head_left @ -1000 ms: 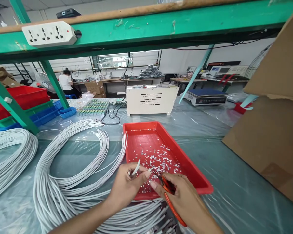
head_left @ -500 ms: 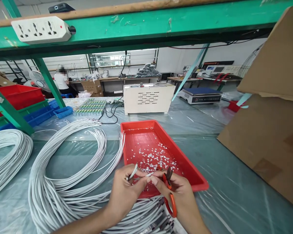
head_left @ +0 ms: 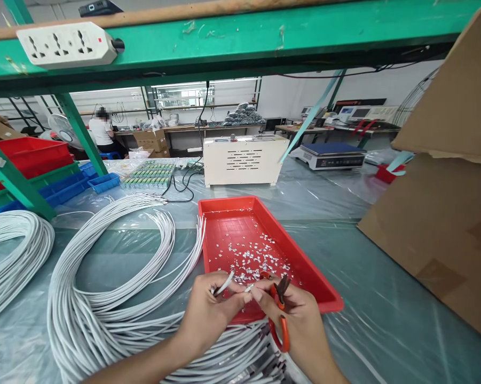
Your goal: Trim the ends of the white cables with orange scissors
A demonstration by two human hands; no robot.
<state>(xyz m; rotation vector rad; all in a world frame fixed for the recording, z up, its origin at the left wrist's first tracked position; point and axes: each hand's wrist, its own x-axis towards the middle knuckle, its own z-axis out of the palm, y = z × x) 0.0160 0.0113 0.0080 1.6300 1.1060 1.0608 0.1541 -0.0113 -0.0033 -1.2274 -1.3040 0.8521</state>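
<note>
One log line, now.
left hand: pinches slim white cable tip | right hand: holds orange-handled metal cutters, fingers at cable tip | red rectangular plastic tray: pale scraps inside

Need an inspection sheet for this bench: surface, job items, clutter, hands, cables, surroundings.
Surface: table under wrinkled, clear plastic sheeting.
Job items: orange-handled cutters in hand; red tray just beyond the hands.
Clutter: small white scraps scattered in the tray.
Hands: left hand pinches a thin white piece, too small to detail; right hand holds the cutters, fingertips at the same piece.
Cables: large white coil left of the tray, second coil at far left; black cord hanging behind.
Surroundings: pale vented box, scale, cardboard at right, power strip on green beam, person seated in background.
</note>
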